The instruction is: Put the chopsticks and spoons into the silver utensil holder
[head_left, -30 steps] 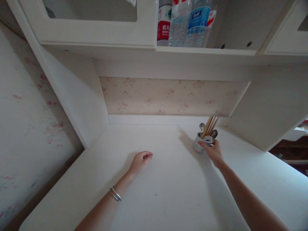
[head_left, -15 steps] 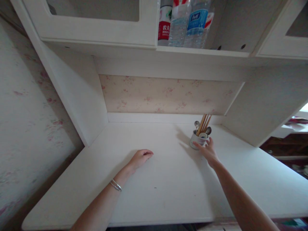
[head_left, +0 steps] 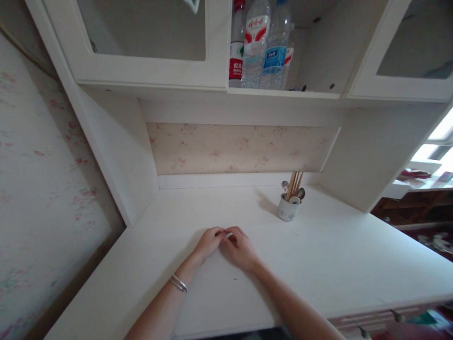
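Both forearms reach in over the white tabletop [head_left: 339, 264], the left one from seven o'clock and the right one from five o'clock, so that they converge near the middle. The left hand [head_left: 208, 244] lies low at the surface with its fingers bent inward, and two silvery bangles [head_left: 179, 283] circle that wrist. The right hand [head_left: 240, 250] faces it at three o'clock, back of the hand upward, fingers arched and thumb tucked beneath with a small gap showing. The fingertips of the two hands appear to meet. Both grips are loosely curled, neither spread wide nor clenched into a fist; I cannot tell whether anything small is pinched between the fingers.

The white utensil holder [head_left: 287, 212] stands upright on the tabletop at two o'clock from the right hand, well apart from it. Wooden chopsticks [head_left: 292, 186] rise from it, with one spoon [head_left: 285, 184] at their ten o'clock and a darker spoon [head_left: 301, 192] at their three o'clock. Plastic bottles [head_left: 257, 56] stand in the open cupboard [head_left: 327, 56] at twelve o'clock from the hands.
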`<state>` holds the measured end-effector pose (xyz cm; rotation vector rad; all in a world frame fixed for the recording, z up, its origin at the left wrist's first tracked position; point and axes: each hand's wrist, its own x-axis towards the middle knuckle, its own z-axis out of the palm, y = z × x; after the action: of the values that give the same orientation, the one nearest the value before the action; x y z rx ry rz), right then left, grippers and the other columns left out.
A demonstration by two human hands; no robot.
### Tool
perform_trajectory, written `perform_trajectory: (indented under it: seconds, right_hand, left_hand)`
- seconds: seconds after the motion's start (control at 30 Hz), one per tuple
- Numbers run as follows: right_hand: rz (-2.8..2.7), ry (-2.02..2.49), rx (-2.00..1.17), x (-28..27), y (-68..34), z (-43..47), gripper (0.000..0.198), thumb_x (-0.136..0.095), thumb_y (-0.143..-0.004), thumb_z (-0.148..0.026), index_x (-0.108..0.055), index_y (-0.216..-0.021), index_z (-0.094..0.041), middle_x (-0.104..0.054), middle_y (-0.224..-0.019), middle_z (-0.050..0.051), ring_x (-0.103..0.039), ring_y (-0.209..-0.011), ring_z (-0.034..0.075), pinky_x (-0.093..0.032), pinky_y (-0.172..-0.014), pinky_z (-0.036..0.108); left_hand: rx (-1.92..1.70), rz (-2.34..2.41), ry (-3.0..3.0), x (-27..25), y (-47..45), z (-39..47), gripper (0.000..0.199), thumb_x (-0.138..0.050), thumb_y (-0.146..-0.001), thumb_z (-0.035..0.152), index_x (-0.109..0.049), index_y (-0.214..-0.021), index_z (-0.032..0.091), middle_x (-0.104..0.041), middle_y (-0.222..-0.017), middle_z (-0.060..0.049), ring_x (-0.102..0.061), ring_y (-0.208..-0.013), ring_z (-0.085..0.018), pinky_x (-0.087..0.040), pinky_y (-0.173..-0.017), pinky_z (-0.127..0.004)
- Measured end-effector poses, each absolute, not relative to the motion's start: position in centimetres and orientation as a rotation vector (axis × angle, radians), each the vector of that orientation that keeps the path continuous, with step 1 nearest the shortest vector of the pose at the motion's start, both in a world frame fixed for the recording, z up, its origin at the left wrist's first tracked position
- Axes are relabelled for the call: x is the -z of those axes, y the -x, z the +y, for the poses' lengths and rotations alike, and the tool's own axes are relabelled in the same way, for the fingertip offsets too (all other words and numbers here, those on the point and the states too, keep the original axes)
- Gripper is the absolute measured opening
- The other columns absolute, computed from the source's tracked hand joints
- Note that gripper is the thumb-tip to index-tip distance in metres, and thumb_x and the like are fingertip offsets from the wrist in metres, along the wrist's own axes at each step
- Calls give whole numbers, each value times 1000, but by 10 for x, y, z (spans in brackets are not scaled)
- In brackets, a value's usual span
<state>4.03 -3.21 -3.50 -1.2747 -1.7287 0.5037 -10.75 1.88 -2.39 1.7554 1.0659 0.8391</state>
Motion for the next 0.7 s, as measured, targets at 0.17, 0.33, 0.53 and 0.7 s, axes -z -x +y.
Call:
perform_trajectory:
  seconds: [0.17, 0.33, 0.53, 0.7]
  right_hand:
    - [-1727, 1294, -558, 44, -41, -23, 21, -54, -86, -28, -62, -105, -23, -64, -105, 6, -63, -74, 15, -50, -68, 28]
    - [-1752, 1255, -664, 40, -57, -38, 20, -55, -85, -26, -63, -103, -24, -69, -95, 4, -65, -85, 18, -51, -76, 30]
    - [-1754, 1244, -700, 38, -56, -38, 18, -54, -83, -22, -64, -97, -24, -71, -89, 2, -67, -81, 19, -52, -75, 32]
    - [-1739, 1250, -716, 36, -56, -38, 17, -55, -82, -21, -64, -96, -24, -71, -88, 2, -67, -81, 19, -53, -74, 31]
  left_hand:
    - [-814, 1118, -1796, 27, 108, 20, 29, -47, -82, 31, -70, -92, 15, -72, -91, -4, -62, -86, -18, -46, -79, -27]
    - [-754, 1086, -1949, 33, 101, 14, 27, -49, -82, 30, -71, -92, 18, -72, -94, -4, -63, -88, -18, -46, -82, -27]
    - [-762, 1093, -2058, 39, 101, 11, 27, -47, -84, 29, -70, -93, 19, -72, -93, -5, -64, -86, -18, -46, -80, -26]
    - [-750, 1106, -2071, 40, 101, 12, 26, -47, -84, 29, -70, -94, 19, -72, -94, -5, -64, -87, -18, -47, -79, -26]
